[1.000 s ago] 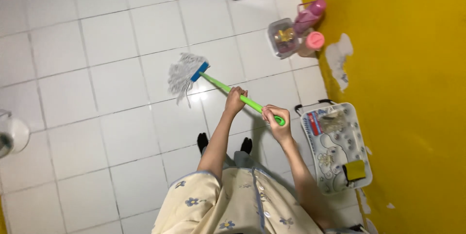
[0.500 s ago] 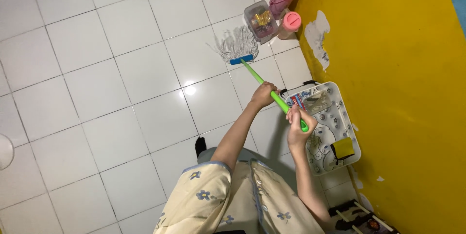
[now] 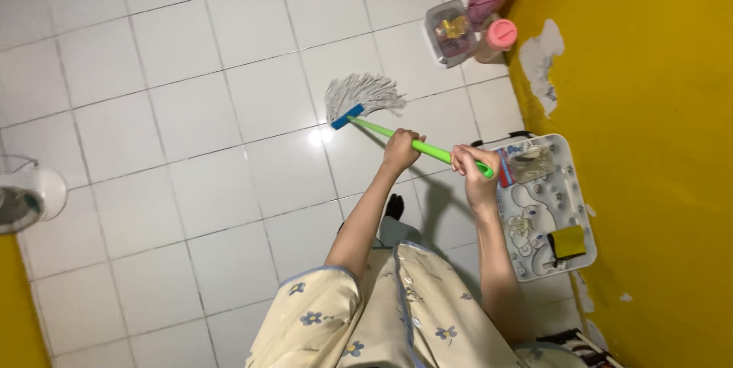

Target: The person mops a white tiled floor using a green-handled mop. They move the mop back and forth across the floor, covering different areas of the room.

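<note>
**A:** Where is the mop, and how do the hands hold it?

**B:** The mop (image 3: 397, 130) lies out over the white tiled floor (image 3: 191, 131), in front of the person and to the left of the patterned tray (image 3: 561, 261) that sits against the yellow wall (image 3: 657, 146). The left hand (image 3: 401, 151) is wrapped around the green handle at about mid-length. The right hand (image 3: 473, 173) is closed around the handle's top end, just beside the tray's near edge.

**B:** Both fists are curled fully round the shaft; neither hand is spread.

**A:** Which way does the mop point?

**B:** Its long axis runs on a shallow slant away from the tray. The string head (image 3: 363, 95) and its blue clamp lie at the far end, pointing away from the tray and toward the open tiles. The strands fan out flat on the floor, short of the clear box (image 3: 450, 32) and pink bottles (image 3: 492, 5) standing farther along the wall from the tray.

**A:** What makes the stroke go well?

**B:** As a judgement: the upper hand should steer and the lower hand press, keeping the strands flat. The sweep should stay wide of the tray and the bottles beyond it.
</note>
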